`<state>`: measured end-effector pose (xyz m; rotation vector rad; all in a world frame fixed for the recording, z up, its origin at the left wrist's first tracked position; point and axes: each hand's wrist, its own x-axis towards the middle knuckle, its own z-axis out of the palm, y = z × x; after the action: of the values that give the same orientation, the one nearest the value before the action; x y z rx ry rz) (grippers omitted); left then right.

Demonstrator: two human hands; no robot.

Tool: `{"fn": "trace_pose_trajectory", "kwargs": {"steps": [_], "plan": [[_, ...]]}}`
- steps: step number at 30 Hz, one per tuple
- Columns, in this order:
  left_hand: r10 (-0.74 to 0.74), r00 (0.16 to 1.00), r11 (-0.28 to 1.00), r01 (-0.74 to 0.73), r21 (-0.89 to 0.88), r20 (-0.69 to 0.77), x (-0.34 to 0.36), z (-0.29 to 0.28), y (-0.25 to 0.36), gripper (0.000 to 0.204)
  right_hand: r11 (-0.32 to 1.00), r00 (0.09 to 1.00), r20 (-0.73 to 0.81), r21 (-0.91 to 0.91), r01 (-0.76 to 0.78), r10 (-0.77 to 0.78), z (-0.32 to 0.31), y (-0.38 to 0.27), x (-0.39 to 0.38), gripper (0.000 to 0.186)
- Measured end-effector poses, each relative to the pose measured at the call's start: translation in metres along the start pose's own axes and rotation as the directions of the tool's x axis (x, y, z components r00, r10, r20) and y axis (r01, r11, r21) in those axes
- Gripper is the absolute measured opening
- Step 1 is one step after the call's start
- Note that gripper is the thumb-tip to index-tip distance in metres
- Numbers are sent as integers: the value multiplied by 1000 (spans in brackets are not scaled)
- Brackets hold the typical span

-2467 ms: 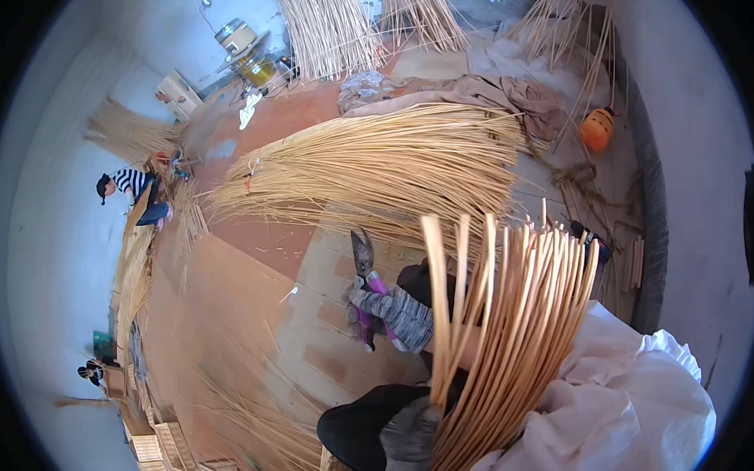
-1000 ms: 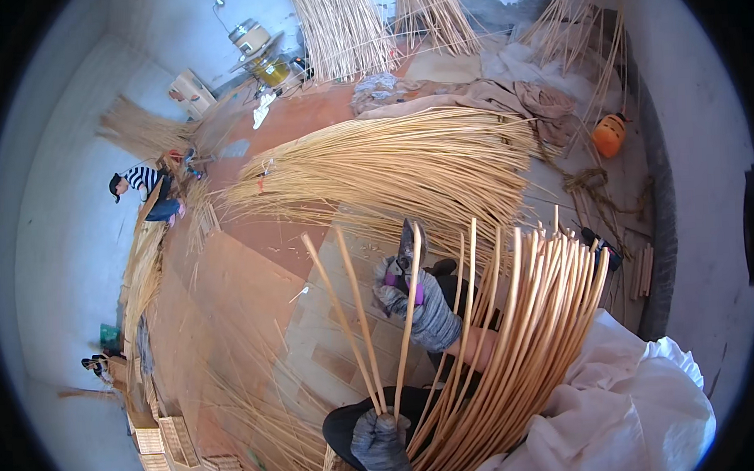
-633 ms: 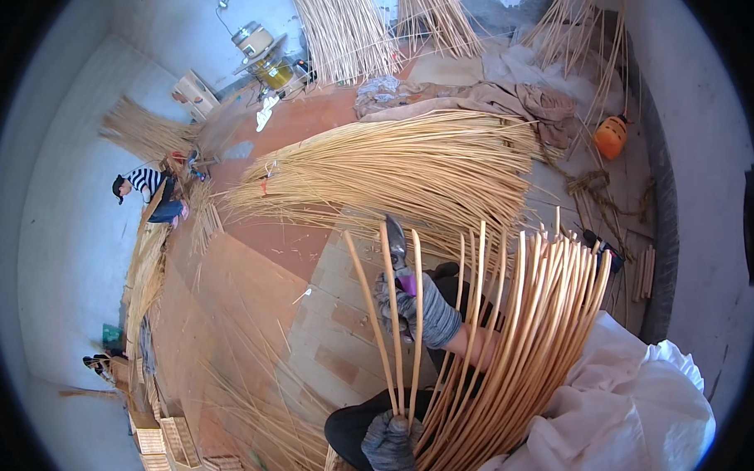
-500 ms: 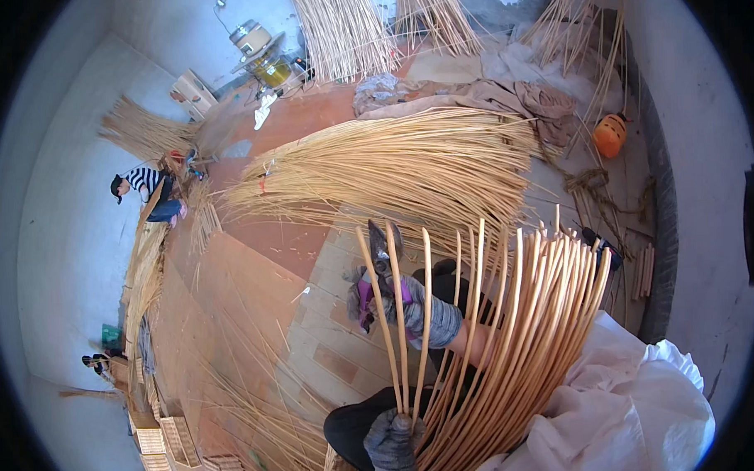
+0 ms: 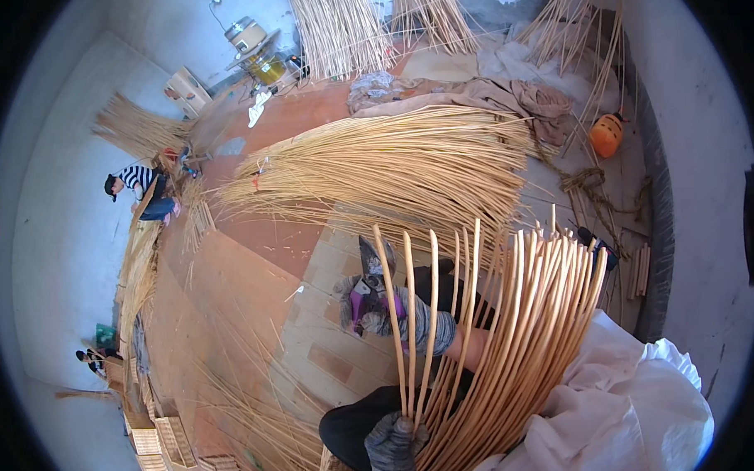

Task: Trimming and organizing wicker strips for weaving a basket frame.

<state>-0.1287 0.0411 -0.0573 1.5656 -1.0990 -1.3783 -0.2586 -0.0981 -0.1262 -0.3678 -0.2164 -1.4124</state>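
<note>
My right hand (image 5: 413, 317), in a grey glove, is closed around pruning shears (image 5: 368, 301) with purple handles and a dark blade. The shears stand left of several upright peeled wicker rods (image 5: 433, 300), and that forearm passes behind the rods. Near the lower edge my left hand (image 5: 393, 447), also grey-gloved, is closed around the lower part of a few of these rods. To its right stands a dense fan of cut-ended wicker rods (image 5: 545, 304), leaning over my lap. Whether the blades touch a rod I cannot tell.
A large wicker bundle (image 5: 407, 160) lies ahead on the floor. Loose rods (image 5: 250, 406) lie to the left, near woven baskets (image 5: 177, 442). Two people work along the left wall, one in a striped top (image 5: 138, 179). White cloth (image 5: 623, 393) lies at right.
My right hand and the shears have moved left and slightly down. The leftmost rods above my left hand have shifted right.
</note>
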Motion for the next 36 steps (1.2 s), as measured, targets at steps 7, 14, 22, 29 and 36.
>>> {"fn": "trace_pose_trajectory", "kwargs": {"steps": [7, 14, 22, 29, 36], "plan": [[-111, 992, 994, 112, -5, 54, 14, -20, -16, 26, 993, 990, -144, 115, 14, 3, 9, -8, -2, 23], [512, 827, 497, -507, 704, 233, 51, 11, -33, 26, 968, 963, -252, -198, -151, 98, 59, -19, -12, 18], [-180, 891, 781, -128, 611, 417, 11, 12, -7, 24, 989, 890, -452, -102, -109, 51, 21, -7, 6, 16], [111, 933, 840, -272, 469, 342, 11, 7, -8, 31, 985, 925, -375, -128, -120, 64, 3, -6, 0, 20], [67, 998, 997, -68, -46, -23, 17, -15, 1, 31, 787, 966, -232, -615, -52, -117, 11, -4, -4, 17]]}}
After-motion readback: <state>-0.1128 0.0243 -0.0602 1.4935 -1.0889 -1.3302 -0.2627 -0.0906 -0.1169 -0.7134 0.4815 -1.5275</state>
